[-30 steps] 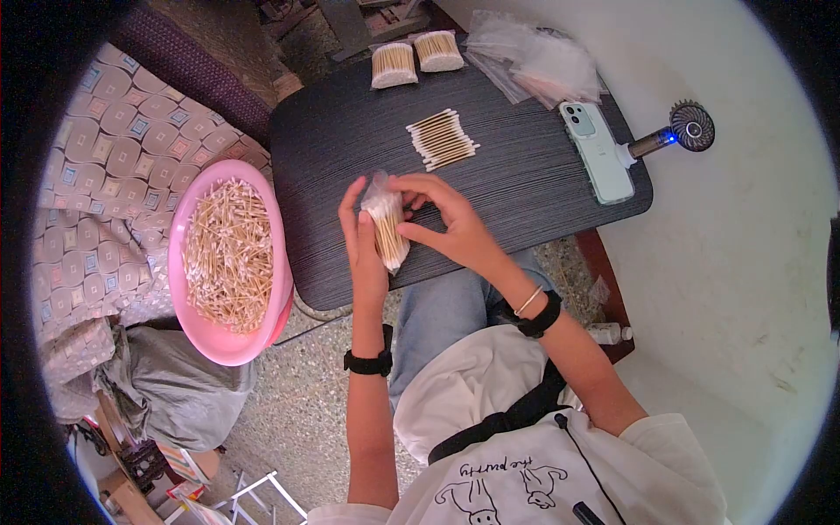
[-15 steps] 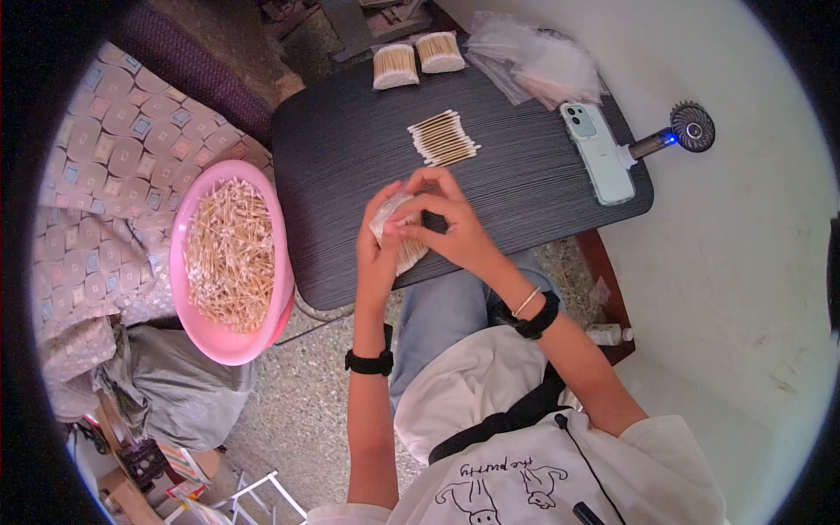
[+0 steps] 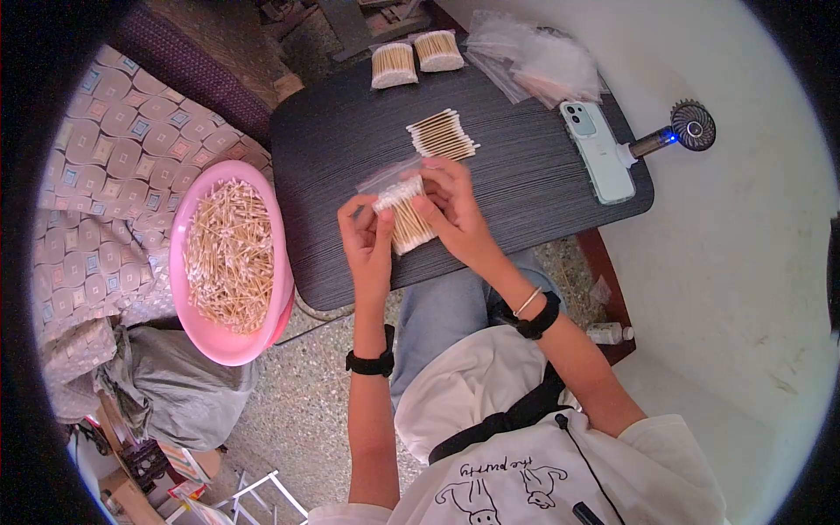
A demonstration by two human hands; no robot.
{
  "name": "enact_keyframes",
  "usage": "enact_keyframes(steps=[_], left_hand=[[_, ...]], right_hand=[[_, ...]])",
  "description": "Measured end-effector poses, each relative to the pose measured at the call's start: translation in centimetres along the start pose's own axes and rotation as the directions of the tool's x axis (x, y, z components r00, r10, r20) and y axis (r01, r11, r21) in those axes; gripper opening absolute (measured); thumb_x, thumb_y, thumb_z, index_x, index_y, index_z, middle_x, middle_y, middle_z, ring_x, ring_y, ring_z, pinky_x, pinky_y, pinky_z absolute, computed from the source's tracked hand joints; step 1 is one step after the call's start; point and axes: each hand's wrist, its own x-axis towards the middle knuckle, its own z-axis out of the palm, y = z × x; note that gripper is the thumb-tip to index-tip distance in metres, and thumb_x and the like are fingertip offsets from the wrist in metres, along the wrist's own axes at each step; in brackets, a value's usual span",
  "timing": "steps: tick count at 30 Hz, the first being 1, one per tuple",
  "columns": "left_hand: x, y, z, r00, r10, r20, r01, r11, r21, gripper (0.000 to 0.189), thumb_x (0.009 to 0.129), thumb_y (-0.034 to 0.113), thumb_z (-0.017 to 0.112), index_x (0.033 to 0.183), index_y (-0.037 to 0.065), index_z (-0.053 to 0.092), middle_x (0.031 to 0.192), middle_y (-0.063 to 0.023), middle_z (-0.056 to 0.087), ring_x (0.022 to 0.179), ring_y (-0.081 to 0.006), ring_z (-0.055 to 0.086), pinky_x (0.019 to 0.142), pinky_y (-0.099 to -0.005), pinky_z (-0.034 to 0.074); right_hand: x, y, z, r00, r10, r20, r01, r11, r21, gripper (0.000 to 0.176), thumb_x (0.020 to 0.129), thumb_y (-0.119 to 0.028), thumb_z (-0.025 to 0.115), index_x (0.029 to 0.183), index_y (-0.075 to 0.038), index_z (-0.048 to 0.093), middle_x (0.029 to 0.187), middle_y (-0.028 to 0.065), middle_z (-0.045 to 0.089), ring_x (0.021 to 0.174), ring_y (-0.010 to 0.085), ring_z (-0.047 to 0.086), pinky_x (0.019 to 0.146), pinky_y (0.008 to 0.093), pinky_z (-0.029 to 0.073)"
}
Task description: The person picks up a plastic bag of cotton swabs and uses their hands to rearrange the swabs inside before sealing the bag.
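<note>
A clear plastic bag of cotton swabs (image 3: 408, 220) is held over the near edge of the dark table, its clear top flap pointing away from me. My left hand (image 3: 366, 238) grips the bag's left side, thumb on the front. On the right side my right hand (image 3: 451, 210) closes on it with thumb and fingers. Just beyond lies a loose row of cotton swabs (image 3: 444, 135) flat on the table. Two filled bags of swabs (image 3: 394, 66) rest near the far edge.
The dark table (image 3: 332, 166) fills the middle. On its left stands a pink basin (image 3: 181, 262) heaped with loose swabs. Empty clear bags (image 3: 556, 70) lie at the far right, near a phone (image 3: 599, 157) and a small fan (image 3: 691, 127). A wall runs along the right.
The bag has turned so its swabs face me and its flap stretches out flat. My hands have moved apart to its two sides.
</note>
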Motion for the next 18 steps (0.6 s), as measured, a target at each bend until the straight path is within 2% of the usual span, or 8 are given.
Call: enact_keyframes(steps=[2,5,11,14,18], left_hand=[[0.2,0.0,0.1,1.000,0.000,-0.001,0.000,1.000,0.012,0.027,0.093,0.012,0.054,0.117,0.004,0.046,0.106,-0.0119,0.061,0.091,-0.0116,0.057,0.079,-0.0232,0.045],[0.2,-0.4,-0.2,1.000,0.000,0.005,0.000,0.999,0.032,0.023,0.092,0.010,0.057,0.112,0.001,0.053,0.105,-0.0097,0.062,0.093,-0.0106,0.057,0.079,-0.0228,0.045],[0.0,-0.4,-0.5,1.000,-0.024,0.020,0.023,0.999,0.034,0.017,0.090,0.010,0.059,0.104,0.000,0.058,0.098,-0.0068,0.064,0.089,-0.0095,0.058,0.079,-0.0223,0.045],[0.0,-0.5,-0.6,1.000,-0.012,0.020,0.011,0.998,0.066,0.016,0.090,0.010,0.059,0.103,0.000,0.058,0.096,-0.0064,0.064,0.088,-0.0093,0.058,0.078,-0.0222,0.045],[-0.1,-0.2,-0.5,0.999,0.017,0.029,-0.020,0.995,0.098,0.016,0.091,0.009,0.057,0.104,0.001,0.057,0.100,-0.0074,0.062,0.092,-0.0107,0.056,0.083,-0.0248,0.044]], right_hand=[[0.2,-0.2,-0.8,0.993,-0.016,0.117,0.045,0.967,-0.250,0.030,0.085,-0.008,0.061,0.114,-0.004,0.056,0.110,0.0079,0.057,0.097,0.0150,0.056,0.080,0.0269,0.046],[0.2,-0.3,-0.1,0.999,-0.027,0.022,0.030,0.985,-0.173,0.021,0.082,-0.008,0.065,0.101,-0.003,0.061,0.103,0.0072,0.059,0.091,0.0138,0.057,0.075,0.0255,0.046],[0.3,0.6,-0.8,1.000,0.002,0.021,0.002,0.987,-0.160,0.014,0.077,-0.010,0.071,0.086,-0.002,0.063,0.089,0.0058,0.061,0.080,0.0124,0.056,0.068,0.0266,0.045],[0.3,0.6,-0.9,0.999,-0.027,0.021,0.031,0.976,-0.217,0.013,0.077,-0.010,0.071,0.083,-0.002,0.063,0.089,0.0068,0.062,0.084,0.0137,0.058,0.070,0.0269,0.046],[0.4,0.5,-0.8,0.997,-0.071,0.033,0.076,0.980,-0.184,0.018,0.078,-0.010,0.070,0.092,-0.002,0.062,0.099,0.0092,0.062,0.095,0.0172,0.058,0.079,0.0285,0.046]])
